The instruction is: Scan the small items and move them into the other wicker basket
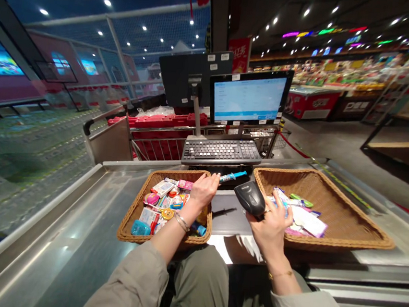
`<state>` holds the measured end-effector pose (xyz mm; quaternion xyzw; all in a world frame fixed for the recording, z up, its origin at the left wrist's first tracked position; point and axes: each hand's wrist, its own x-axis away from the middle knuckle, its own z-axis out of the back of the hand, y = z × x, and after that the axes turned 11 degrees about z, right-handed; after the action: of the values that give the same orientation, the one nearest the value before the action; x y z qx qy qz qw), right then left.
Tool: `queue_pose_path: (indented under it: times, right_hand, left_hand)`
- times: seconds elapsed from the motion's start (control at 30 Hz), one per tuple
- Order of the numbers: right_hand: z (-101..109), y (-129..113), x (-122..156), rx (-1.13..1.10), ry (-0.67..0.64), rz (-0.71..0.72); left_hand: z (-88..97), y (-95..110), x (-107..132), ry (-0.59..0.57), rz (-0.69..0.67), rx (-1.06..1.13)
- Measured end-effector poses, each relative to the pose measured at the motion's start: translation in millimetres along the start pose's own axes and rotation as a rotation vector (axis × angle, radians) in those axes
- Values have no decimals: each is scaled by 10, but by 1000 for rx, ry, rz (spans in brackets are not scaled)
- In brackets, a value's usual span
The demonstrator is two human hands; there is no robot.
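My left hand (205, 189) is closed around a slim blue-and-white tube-shaped item (233, 176), held above the left wicker basket (130, 219), which is filled with several small colourful packets. My right hand (273, 223) grips a black handheld barcode scanner (250, 198), its head turned toward the item. The right wicker basket (350, 213) holds several flat packets near my right hand.
A keyboard (221, 151) and a lit monitor (249, 99) stand just beyond the baskets on the steel checkout counter (73, 237). A second screen's back (186, 77) and red shopping carts (155, 134) sit behind. Store shelves fill the far right.
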<state>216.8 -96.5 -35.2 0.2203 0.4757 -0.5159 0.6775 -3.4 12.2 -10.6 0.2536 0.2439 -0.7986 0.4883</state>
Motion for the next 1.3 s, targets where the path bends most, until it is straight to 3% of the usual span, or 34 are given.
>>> queue_pose_path:
  times: [0.2, 1.03, 1.3]
  right_hand:
    - [1, 4, 16, 0, -51, -10]
    - [-6, 48, 29, 25, -11, 44]
    - [115, 120, -36, 1, 35, -59]
  left_hand:
    - [-11, 67, -32, -19, -19, 28]
    - [-11, 180, -154, -23, 1, 54]
    - [28, 305, -249, 0, -17, 29]
